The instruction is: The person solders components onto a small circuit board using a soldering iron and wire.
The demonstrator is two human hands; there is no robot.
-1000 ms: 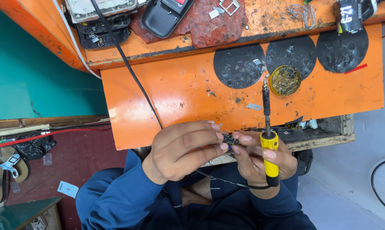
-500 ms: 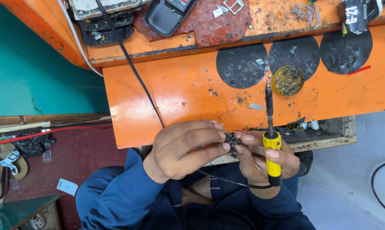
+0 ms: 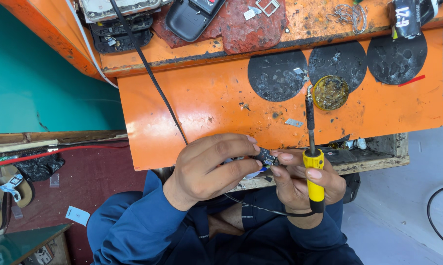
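My left hand (image 3: 209, 169) pinches a small dark circuit board (image 3: 265, 156) between thumb and fingers, just below the front edge of the orange worktable (image 3: 202, 98). My right hand (image 3: 302, 179) grips the yellow handle of a soldering iron (image 3: 313, 167) and also touches the small board with its fingertips. The iron's dark shaft points away from me, and its tip ends beside a round tin of brownish flux (image 3: 330, 92). A black cord runs from the iron's handle under my wrist.
Three black round pads (image 3: 276, 76) lie on the orange surface. Further back sit a dark handheld device (image 3: 192, 17), an opened device with a black cable (image 3: 148, 64), a metal buckle (image 3: 267, 7) and a wire coil (image 3: 349, 13). Sandals (image 3: 8, 189) rest on the floor at left.
Both hands keep the same hold. The view has shifted slightly, so the hands and the iron sit a little further right in the frame.
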